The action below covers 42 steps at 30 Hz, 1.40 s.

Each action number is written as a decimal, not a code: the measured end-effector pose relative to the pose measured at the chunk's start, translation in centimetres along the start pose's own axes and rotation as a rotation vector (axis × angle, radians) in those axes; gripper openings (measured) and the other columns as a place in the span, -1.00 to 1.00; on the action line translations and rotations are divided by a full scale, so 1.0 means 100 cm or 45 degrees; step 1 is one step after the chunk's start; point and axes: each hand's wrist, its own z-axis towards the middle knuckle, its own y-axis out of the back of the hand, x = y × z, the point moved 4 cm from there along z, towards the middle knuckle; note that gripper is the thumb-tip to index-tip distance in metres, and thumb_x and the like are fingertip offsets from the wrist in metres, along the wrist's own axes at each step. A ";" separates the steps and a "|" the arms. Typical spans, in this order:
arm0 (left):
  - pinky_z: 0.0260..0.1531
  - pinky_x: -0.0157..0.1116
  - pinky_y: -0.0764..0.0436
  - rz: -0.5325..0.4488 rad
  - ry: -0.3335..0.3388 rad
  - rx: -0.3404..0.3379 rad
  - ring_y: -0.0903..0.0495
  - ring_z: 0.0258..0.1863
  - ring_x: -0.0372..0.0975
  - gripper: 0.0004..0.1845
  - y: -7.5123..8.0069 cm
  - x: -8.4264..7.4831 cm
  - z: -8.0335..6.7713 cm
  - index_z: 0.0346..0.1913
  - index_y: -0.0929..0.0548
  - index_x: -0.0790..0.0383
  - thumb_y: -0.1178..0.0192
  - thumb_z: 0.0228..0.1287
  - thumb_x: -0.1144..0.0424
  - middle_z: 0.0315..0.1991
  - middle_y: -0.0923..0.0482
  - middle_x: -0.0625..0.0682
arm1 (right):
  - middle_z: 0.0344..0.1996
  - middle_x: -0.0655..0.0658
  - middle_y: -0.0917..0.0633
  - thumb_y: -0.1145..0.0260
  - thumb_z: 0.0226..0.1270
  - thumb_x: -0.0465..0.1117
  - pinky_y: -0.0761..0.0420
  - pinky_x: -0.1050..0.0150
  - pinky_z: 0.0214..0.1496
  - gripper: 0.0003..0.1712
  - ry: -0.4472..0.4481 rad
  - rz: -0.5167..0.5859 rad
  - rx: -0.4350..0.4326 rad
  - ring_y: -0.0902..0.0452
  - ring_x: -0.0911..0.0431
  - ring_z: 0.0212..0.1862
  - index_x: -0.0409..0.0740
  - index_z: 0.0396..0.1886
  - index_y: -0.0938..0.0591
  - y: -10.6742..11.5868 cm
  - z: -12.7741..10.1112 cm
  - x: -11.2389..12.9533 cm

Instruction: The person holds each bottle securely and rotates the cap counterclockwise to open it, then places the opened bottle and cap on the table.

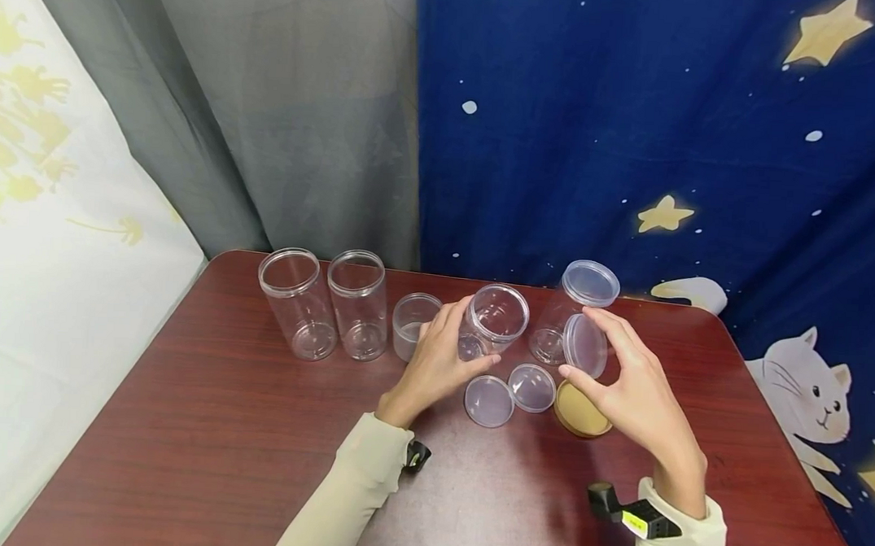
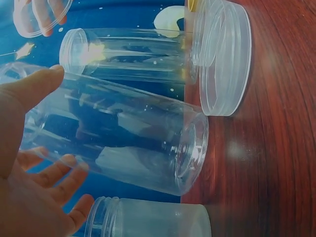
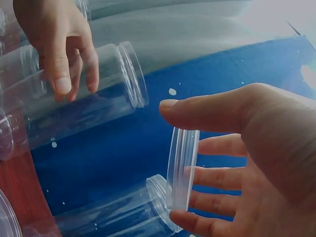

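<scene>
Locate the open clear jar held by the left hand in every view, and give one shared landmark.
Head: the open clear jar stands just right of and below centre.
Left wrist: the jar crosses the middle left, base rightward.
Right wrist: the jar is upper left, mouth rightward.
Shared landmark: the left hand holding it.

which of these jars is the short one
The cloudy jar, just left of the tall jar in the person's left hand in the head view; the other four are all tall and clear.

The left hand [image 1: 437, 358] grips a clear jar [image 1: 494, 323], the right hand [image 1: 634, 387] a lid [image 1: 585, 346]
</scene>
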 end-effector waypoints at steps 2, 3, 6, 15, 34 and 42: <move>0.19 0.07 -0.35 0.000 0.013 -0.010 -0.43 0.25 -0.06 -0.03 0.000 0.000 0.000 0.43 -0.29 0.22 -0.53 -0.02 0.00 0.21 -0.46 0.14 | 0.29 -0.11 -0.49 -0.61 0.00 -0.20 -0.44 0.08 0.30 -0.07 -0.012 -0.002 0.011 -0.46 -0.07 0.26 0.00 0.41 -0.41 0.001 0.000 -0.002; 0.19 0.07 -0.34 0.000 0.020 -0.016 -0.44 0.24 -0.05 -0.03 0.000 0.001 0.000 0.43 -0.29 0.22 -0.53 -0.02 0.00 0.20 -0.47 0.14 | 0.30 -0.13 -0.49 -0.60 0.01 -0.20 -0.44 -0.05 0.26 -0.07 -0.016 0.001 0.016 -0.45 -0.08 0.26 -0.01 0.41 -0.40 0.002 0.000 -0.002; 0.18 0.08 -0.34 -0.003 0.041 -0.030 -0.47 0.22 -0.03 -0.04 0.000 0.002 0.001 0.42 -0.29 0.23 -0.53 -0.03 0.01 0.17 -0.49 0.14 | 0.30 -0.14 -0.48 -0.60 0.02 -0.19 -0.44 -0.18 0.20 -0.07 -0.035 0.005 0.028 -0.45 -0.10 0.26 -0.01 0.42 -0.39 0.003 -0.001 -0.005; 0.23 0.13 -0.29 0.009 0.112 -0.046 -0.41 0.31 -0.02 -0.03 0.000 0.005 0.000 0.42 -0.30 0.28 -0.53 -0.01 0.01 0.30 -0.46 0.13 | 0.33 -0.20 -0.46 -0.59 0.04 -0.17 -0.43 -0.23 0.20 -0.10 -0.060 -0.010 0.062 -0.41 -0.16 0.28 -0.06 0.40 -0.41 0.003 -0.002 -0.013; 0.28 0.15 -0.22 0.050 0.184 -0.035 -0.35 0.33 0.00 0.03 -0.002 0.011 0.001 0.47 -0.21 0.25 -0.50 0.01 -0.07 0.35 -0.40 0.15 | 0.33 -0.27 -0.45 -0.57 0.07 -0.19 -0.42 -0.18 0.21 -0.12 -0.129 -0.031 0.085 -0.39 -0.20 0.28 -0.13 0.40 -0.40 0.008 -0.003 -0.039; 0.29 0.17 -0.21 0.112 0.068 -0.165 -0.12 0.46 0.01 0.14 0.005 -0.001 0.001 0.49 -0.13 0.26 -0.56 -0.08 -0.07 0.44 -0.19 0.18 | 0.32 -0.31 -0.43 -0.55 0.09 -0.20 -0.41 -0.28 0.19 -0.13 -0.173 -0.013 0.108 -0.39 -0.24 0.27 -0.19 0.39 -0.38 0.009 -0.004 -0.046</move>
